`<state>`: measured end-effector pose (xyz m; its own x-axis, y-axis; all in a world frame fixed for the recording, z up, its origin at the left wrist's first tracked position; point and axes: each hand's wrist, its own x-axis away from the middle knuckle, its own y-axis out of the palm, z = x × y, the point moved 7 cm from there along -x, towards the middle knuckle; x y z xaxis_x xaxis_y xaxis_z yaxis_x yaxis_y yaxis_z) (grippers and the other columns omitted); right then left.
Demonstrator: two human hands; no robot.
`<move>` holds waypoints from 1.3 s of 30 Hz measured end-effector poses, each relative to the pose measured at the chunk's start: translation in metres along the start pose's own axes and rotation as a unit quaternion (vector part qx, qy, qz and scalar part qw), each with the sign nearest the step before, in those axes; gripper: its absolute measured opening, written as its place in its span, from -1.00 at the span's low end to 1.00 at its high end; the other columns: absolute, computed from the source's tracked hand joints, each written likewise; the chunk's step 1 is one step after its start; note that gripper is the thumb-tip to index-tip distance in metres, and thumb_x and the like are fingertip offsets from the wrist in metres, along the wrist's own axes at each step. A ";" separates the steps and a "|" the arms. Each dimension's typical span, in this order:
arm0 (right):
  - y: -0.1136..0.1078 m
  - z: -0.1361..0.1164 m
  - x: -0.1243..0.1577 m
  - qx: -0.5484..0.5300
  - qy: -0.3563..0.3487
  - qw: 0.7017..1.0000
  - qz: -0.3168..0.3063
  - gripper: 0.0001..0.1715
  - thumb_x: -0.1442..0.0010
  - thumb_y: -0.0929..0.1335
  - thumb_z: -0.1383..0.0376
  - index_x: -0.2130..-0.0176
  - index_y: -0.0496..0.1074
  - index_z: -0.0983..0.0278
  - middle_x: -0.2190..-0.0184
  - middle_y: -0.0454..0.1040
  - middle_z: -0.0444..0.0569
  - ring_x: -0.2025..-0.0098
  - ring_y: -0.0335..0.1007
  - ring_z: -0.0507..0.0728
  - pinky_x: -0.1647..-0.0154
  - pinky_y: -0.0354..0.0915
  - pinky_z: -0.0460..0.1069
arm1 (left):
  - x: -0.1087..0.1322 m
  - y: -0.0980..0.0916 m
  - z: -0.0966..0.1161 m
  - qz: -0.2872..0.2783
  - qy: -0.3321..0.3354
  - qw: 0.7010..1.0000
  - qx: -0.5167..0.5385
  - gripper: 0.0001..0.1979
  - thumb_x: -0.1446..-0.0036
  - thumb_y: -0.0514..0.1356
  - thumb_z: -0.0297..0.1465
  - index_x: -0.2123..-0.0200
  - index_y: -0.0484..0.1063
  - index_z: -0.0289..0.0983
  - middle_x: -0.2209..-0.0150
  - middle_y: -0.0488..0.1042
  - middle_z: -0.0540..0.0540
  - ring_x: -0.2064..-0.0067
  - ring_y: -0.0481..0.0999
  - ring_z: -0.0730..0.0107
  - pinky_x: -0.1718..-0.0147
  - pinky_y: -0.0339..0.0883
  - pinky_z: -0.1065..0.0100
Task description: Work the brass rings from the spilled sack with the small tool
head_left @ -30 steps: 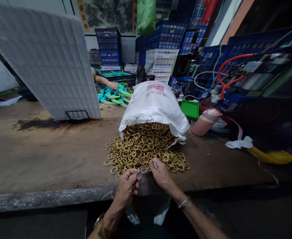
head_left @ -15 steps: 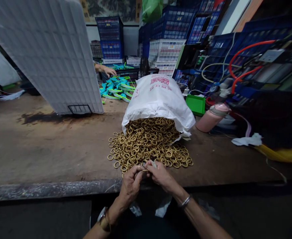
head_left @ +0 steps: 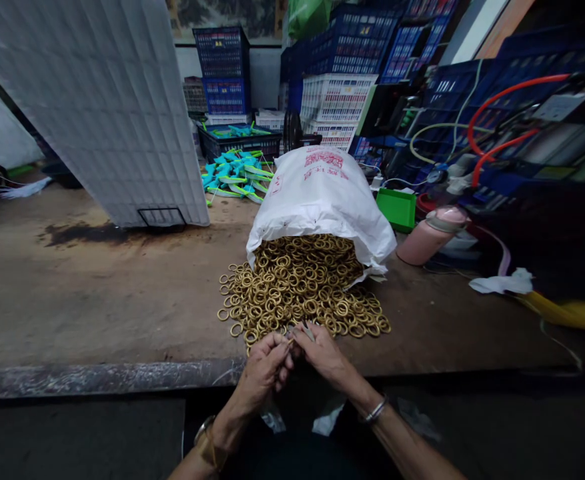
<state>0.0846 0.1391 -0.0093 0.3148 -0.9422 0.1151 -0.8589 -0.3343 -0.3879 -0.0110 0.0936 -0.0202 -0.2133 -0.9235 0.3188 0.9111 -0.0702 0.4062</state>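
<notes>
Both my hands meet at the near edge of a heap of brass-coloured rings (head_left: 292,290). The heap spills from the open mouth of a white sack (head_left: 317,193) lying on its side. My left hand (head_left: 266,367) pinches one ring, mostly covered by the fingertips. My right hand (head_left: 326,355) is closed around a small grey tool with a thin tip (head_left: 307,331), held against that ring. Its exact kind is hidden by the fingers.
A tall white padded panel (head_left: 122,120) stands on the wooden table (head_left: 97,307) at left. Turquoise-and-green toy-like pieces (head_left: 237,175) lie behind it. A pink bottle (head_left: 430,237) and a green tray (head_left: 396,209) are on the right. Stacked crates (head_left: 340,100) fill the back.
Another person's hand over the turquoise pieces has gone from view. My left fingers have shifted slightly around the ring. My right hand keeps its hold on the tool.
</notes>
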 end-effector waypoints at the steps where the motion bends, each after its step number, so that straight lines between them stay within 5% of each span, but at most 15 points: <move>1: -0.002 0.001 0.000 0.018 -0.004 1.000 0.014 -0.66 -0.15 0.14 0.17 0.58 0.16 0.26 0.63 0.17 -0.20 0.55 0.07 -0.02 0.51 0.03 -0.12 | 0.001 0.000 -0.001 0.001 -0.003 1.000 0.007 -0.68 0.04 0.17 -0.14 0.49 0.22 -0.28 0.65 0.23 0.12 0.72 0.08 0.70 0.79 -0.10 0.60; 7: 0.002 -0.003 0.012 0.190 -0.072 0.979 0.002 -0.85 -0.06 0.15 0.42 0.50 0.20 0.26 0.59 0.24 -0.17 0.52 0.10 -0.01 0.49 -0.02 -0.13 | 0.002 -0.003 -0.002 0.024 0.002 1.000 0.003 -0.67 0.03 0.16 -0.13 0.48 0.19 -0.27 0.64 0.25 0.13 0.71 0.10 0.70 0.77 -0.11 0.61; 18: 0.011 0.002 0.015 0.325 -0.041 0.944 -0.046 -0.67 0.07 0.16 0.52 0.28 0.29 0.27 0.48 0.40 -0.10 0.47 0.20 0.02 0.48 -0.07 -0.11 | 0.007 -0.003 -0.002 0.016 0.026 0.998 -0.054 -0.67 -0.02 0.11 -0.12 0.49 0.16 -0.27 0.63 0.26 0.13 0.71 0.11 0.69 0.76 -0.07 0.61; 25: -0.020 0.013 0.007 0.401 0.007 0.915 0.046 -0.71 0.06 0.19 0.54 0.32 0.30 0.29 0.54 0.40 -0.09 0.51 0.24 0.02 0.50 -0.12 -0.08 | 0.029 0.015 -0.004 -0.070 -0.017 0.997 0.027 -0.73 -0.05 0.12 -0.19 0.45 0.18 -0.27 0.66 0.27 0.12 0.72 0.11 0.70 0.76 -0.05 0.61; 31: -0.048 0.000 -0.009 0.419 -0.012 0.891 0.173 -0.84 -0.10 0.21 0.40 0.25 0.27 0.26 0.47 0.43 -0.09 0.46 0.30 0.03 0.48 -0.09 -0.08 | 0.020 0.008 -0.007 -0.022 -0.036 0.990 0.136 -0.72 -0.03 0.14 -0.20 0.45 0.26 -0.32 0.53 0.35 0.01 0.68 0.15 0.69 0.79 -0.10 0.61; 39: -0.046 0.001 -0.022 0.449 -0.003 0.877 0.174 -0.81 -0.11 0.21 0.43 0.26 0.30 0.22 0.42 0.46 -0.10 0.39 0.37 0.06 0.46 -0.07 -0.07 | 0.006 -0.005 -0.024 -0.032 -0.053 0.978 0.201 -0.72 0.11 0.25 -0.28 0.30 0.34 -0.25 0.50 0.39 0.00 0.67 0.24 0.62 0.77 -0.09 0.59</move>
<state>0.1178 0.1753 0.0051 0.1020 -0.9824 -0.1562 -0.2402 0.1280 -0.9623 -0.0085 0.0790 -0.0411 -0.3208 -0.8759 0.3603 0.6864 0.0471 0.7257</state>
